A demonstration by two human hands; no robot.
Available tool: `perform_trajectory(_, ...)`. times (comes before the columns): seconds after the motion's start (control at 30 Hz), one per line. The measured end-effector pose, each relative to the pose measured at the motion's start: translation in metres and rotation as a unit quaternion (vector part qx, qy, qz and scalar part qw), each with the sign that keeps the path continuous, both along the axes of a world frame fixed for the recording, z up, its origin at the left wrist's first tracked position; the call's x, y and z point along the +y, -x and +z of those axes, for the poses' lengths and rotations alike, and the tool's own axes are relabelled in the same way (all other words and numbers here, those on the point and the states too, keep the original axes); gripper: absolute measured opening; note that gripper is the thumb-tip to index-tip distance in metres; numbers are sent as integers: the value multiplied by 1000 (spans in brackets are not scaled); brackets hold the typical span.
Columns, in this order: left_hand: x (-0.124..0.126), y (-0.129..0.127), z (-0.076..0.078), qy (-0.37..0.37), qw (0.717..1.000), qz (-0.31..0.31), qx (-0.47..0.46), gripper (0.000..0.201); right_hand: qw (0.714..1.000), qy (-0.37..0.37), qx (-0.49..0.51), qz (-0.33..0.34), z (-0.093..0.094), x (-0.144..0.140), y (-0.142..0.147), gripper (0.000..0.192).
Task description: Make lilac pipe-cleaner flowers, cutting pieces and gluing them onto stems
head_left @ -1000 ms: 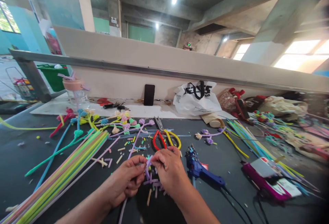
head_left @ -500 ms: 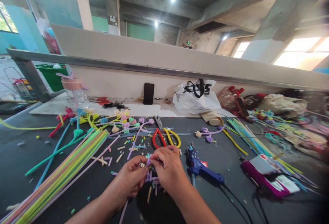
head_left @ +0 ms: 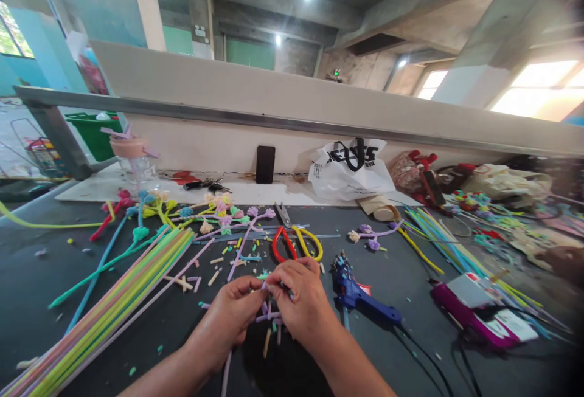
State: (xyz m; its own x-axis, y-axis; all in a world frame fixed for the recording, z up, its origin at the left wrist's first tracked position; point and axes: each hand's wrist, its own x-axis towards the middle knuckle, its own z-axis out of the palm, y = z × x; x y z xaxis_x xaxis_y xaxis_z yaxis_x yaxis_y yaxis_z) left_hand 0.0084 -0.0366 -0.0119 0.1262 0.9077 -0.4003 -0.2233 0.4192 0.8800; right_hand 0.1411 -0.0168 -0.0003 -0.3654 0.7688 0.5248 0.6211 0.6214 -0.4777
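My left hand (head_left: 232, 312) and my right hand (head_left: 296, 296) meet at the middle of the dark table, fingertips pinched together. Between them shows a bit of a light purple pipe cleaner (head_left: 263, 287), mostly hidden by the fingers. A purple stem (head_left: 226, 372) runs down below my left hand; whether it joins that bit is hidden. Under the hands lie short cut purple pieces (head_left: 269, 317). Just beyond my right hand rest scissors (head_left: 286, 233) with one red and one yellow handle. To the right lies a blue hot glue gun (head_left: 365, 303).
A bundle of coloured pipe cleaners (head_left: 132, 300) lies at left, with pipe-cleaner flowers (head_left: 219, 211) behind it. Far back stand a phone (head_left: 265, 165), a white bag (head_left: 351, 172) and a lidded cup (head_left: 132, 157). A purple box-like device (head_left: 479, 315) and cables lie at right.
Both hands stay pinched together at the same spot, with small shifts of the fingers. The left fingers have straightened slightly toward the right hand. The view has moved a little.
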Motion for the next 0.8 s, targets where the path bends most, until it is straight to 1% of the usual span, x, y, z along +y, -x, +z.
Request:
perform_trajectory(0.03,0,1,-1,0,1000,2,-7,35,1000,11,16,-6,1,1,-1,10)
perform_trajectory(0.1,1,2,-4,-3,1000,2,-24,35,996,49,72,-34,1,2,-3,17)
perform_trajectory(0.17,2,4,-7,-7,999,1,-37,35,981,126,138,-49,0,4,-4,21)
perform_trajectory(0.23,2,5,-9,-8,999,1,-43,34,958,219,185,-28,-3,6,-3,20)
perform_trajectory(0.27,2,6,-10,-9,999,2,-44,34,946,255,198,-13,-4,6,-2,19)
perform_trajectory(0.3,2,6,-11,-8,999,2,-44,33,939,277,205,-1,-5,6,-1,18)
perform_trajectory(0.37,1,6,-11,-9,999,-1,-47,32,936,286,205,6,-6,6,1,16)
perform_trajectory(0.57,2,6,-8,3,999,-8,-53,33,948,260,183,3,-8,6,2,10)
perform_trajectory(0.67,4,5,-11,12,999,-5,-52,37,951,254,175,3,-9,7,1,8)
perform_trajectory(0.8,7,3,-15,2,999,-4,-41,44,952,255,167,0,-7,7,1,7)
